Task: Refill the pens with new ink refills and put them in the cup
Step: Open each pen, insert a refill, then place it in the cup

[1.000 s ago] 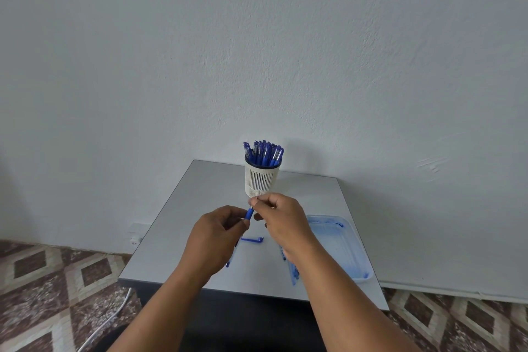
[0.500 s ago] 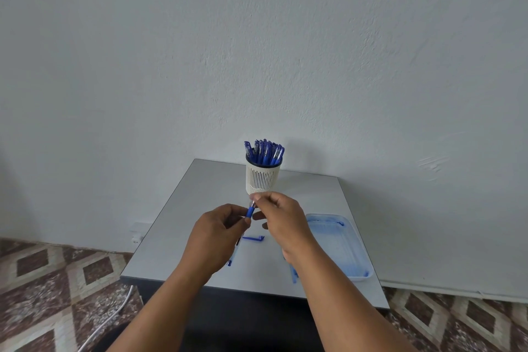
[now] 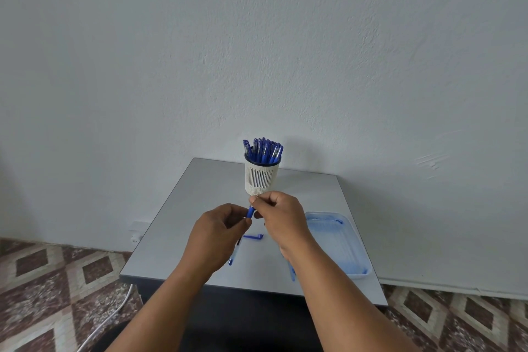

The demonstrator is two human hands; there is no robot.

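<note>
1. Left hand [image 3: 218, 233], centre frame, fingers curled round the low end of the pen [image 3: 251, 212]; right hand [image 3: 281, 216] pinches its upper end.
2. Pen: light, thin, stiff plastic, prob. slick. Grip the barrel w/ fingertips, twist gently.
3. Loose blue part [image 3: 254, 236] on the table [image 3: 200, 180] below the hands; tray [image 3: 357, 251] at right.
4. Cup [image 3: 262, 177] behind the hands, upright, packed w/ pens; light, may tip.

Matt smooth grey table [image 3: 200, 208], slotted white plastic cup [image 3: 261, 177], translucent glossy plastic tray [image 3: 357, 251], rough plastered wall [image 3: 257, 51]
</note>
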